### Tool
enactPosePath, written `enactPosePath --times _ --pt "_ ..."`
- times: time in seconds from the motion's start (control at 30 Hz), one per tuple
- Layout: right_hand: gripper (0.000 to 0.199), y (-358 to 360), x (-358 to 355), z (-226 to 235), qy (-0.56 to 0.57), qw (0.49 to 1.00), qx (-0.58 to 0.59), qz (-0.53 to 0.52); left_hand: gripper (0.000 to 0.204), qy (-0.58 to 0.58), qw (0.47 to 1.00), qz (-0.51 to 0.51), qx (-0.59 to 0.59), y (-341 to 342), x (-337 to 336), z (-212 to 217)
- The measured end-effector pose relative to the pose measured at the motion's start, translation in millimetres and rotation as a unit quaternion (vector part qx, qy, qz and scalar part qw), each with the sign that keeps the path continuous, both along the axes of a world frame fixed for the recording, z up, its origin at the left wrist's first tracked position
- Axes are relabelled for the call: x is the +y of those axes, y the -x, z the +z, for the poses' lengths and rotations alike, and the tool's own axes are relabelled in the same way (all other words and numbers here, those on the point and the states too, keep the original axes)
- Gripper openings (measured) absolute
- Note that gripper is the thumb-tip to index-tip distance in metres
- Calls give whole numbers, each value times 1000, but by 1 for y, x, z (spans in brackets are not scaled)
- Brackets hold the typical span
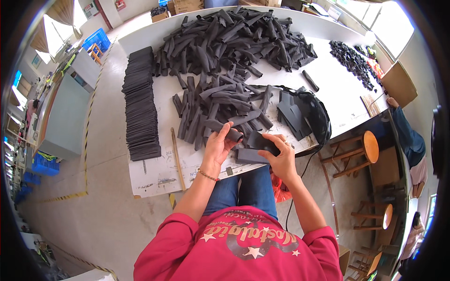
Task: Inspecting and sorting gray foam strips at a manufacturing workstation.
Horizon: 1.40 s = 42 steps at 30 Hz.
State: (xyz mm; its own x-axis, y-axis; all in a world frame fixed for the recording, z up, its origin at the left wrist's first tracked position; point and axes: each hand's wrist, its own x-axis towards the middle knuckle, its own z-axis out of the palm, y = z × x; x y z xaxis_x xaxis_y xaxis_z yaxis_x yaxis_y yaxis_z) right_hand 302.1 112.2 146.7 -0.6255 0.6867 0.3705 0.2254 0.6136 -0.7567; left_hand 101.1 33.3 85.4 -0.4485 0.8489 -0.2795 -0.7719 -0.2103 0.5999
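Note:
My left hand is closed around a dark grey rolled tube of thin sheet material, near the table's front edge. Just to its right, my right hand pinches a flat dark grey piece between thumb and fingers. Another flat dark piece lies below it at the edge, partly covered by that hand. Beyond both hands spreads a loose heap of similar dark tubes. Right of the heap, several flat dark strips lie by a shiny black bag.
A long stack of flattened dark pieces lines the white table's left side. A bigger pile of tubes fills the back. A wooden stick lies at front left. Wooden stools stand at the right; a cable hangs beside my right arm.

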Motion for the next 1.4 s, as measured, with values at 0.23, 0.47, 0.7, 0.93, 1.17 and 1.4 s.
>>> enactPosePath --times 0.23,0.47,0.7,0.93,1.17,1.4 --pt "40 3 -7 2 22 1000 -6 10 27 7 999 10 -29 -4 6 7" --pt "26 7 -4 -3 -94 995 -27 -14 33 17 1000 -23 -12 -8 7 6" --pt "27 6 -2 -2 -249 966 -53 -35 31 -19 998 -60 -6 -14 1 12" --pt "36 9 -7 0 -323 943 -52 -52 34 -42 998 -40 10 -34 1 28" --pt "36 2 3 10 -290 956 -48 -18 34 -24 998 -50 35 -16 -2 34" --pt "36 2 1 5 -355 933 -58 -22 34 -24 998 -58 26 -26 1 34"
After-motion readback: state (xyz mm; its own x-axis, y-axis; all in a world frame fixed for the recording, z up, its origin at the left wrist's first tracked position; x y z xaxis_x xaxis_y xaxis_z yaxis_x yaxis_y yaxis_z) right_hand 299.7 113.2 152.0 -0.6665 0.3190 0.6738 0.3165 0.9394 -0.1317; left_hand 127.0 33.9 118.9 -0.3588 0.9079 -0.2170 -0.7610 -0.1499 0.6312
